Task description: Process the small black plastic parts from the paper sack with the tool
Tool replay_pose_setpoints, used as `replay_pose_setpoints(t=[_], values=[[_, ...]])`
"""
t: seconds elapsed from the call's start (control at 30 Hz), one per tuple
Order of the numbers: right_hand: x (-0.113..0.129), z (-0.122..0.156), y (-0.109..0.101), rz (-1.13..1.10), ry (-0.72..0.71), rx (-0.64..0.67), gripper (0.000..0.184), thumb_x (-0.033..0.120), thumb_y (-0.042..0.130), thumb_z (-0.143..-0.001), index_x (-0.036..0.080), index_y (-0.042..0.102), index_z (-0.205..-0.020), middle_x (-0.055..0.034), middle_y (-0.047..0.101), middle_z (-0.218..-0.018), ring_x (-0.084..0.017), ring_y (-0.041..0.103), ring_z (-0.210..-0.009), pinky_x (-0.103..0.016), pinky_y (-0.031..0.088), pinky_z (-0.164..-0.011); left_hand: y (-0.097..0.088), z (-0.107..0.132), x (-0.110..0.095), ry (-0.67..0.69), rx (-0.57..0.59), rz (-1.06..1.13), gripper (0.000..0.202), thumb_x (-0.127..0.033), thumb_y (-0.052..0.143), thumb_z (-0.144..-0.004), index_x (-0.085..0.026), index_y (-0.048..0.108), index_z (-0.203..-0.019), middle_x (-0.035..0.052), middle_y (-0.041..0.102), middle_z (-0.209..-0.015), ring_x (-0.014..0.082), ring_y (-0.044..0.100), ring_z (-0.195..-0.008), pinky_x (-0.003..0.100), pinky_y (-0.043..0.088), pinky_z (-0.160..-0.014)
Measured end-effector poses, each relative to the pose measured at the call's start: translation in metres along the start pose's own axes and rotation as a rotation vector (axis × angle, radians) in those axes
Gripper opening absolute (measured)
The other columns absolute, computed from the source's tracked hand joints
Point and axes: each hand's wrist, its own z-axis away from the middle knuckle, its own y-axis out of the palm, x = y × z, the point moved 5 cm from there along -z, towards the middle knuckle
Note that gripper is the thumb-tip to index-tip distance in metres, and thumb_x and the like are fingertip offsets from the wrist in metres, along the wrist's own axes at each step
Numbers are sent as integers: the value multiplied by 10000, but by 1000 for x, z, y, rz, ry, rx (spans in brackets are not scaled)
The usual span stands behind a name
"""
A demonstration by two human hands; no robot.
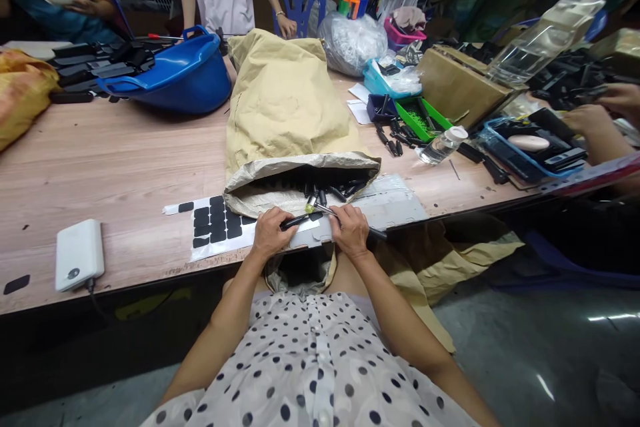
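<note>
"So, where was the blk handle (299,219)?"
"Pinched in L hand (273,233), near paper bag (285,100) mouth; R hand (351,230) clamped round metal tool (326,209); handle looked light, stiff, prob. slick; best held mid-length."

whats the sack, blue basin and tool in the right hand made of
Sack: probably paper, matte tan and creased; the pale rim may be a woven lining. Basin: likely plastic, smooth with glossy highlights. Tool: silvery, shiny shaft looks metal; dark handle could be plastic.
</note>
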Motion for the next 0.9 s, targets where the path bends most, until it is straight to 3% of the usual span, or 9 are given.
replay_pose_setpoints(t=[0.23,0.43,0.7,0.9], values=[[12,12,-26,-257,84,-6,330,304,419,-1022,222,705,-1164,-81,693,-991,-208,635,-945,-298,499,-818,-1,0,-2,-20,-13,53,159,-204,752,-700,-227,736,-855,26,707,-870,226,651,-876,373,509,-855],[37,26,-32,-372,60,77,363,282,422,-1023,246,662,-1293,-71,719,-1117,-187,674,-1021,-279,539,-880,2,-1,2,-35,5,59,102,-210,758,-721,-232,725,-815,19,690,-830,212,635,-838,356,500,-814],[62,38,-28,-168,-89,149,480,178,426,-1007,330,609,-1423,-13,628,-860,-122,625,-739,-186,470,-633,6,-4,3,-62,13,20,85,-242,770,-731,-238,693,-768,10,662,-792,211,617,-826,343,470,-792],[62,35,-28,-46,-80,174,504,160,454,-981,370,617,-1409,-8,603,-829,-122,582,-680,-200,407,-553,6,-5,2,-85,7,47,74,-246,765,-726,-239,695,-748,8,664,-790,212,620,-831,346,468,-793]])
